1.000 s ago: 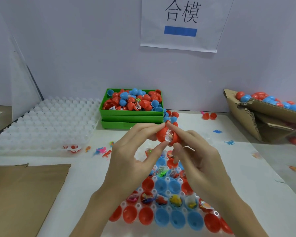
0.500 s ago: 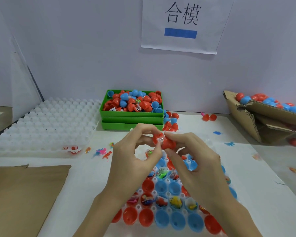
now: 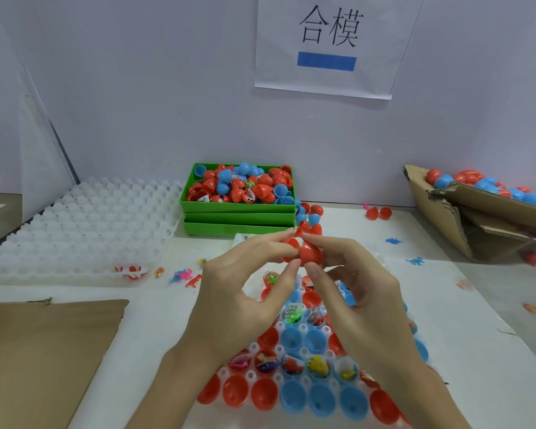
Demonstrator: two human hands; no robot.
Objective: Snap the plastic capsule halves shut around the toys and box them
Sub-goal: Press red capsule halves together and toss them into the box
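Both hands meet above the counter [image 3: 446, 305], pinching one red capsule [image 3: 307, 252] between them. The left hand [image 3: 242, 292] clamps thumb and forefinger on its left half; the right hand [image 3: 356, 292] clamps thumb and forefinger on the right half, remaining fingers loosely curled. A white strip shows at the seam. Below lies the white tray [image 3: 304, 328] of red and blue capsule halves with toys.
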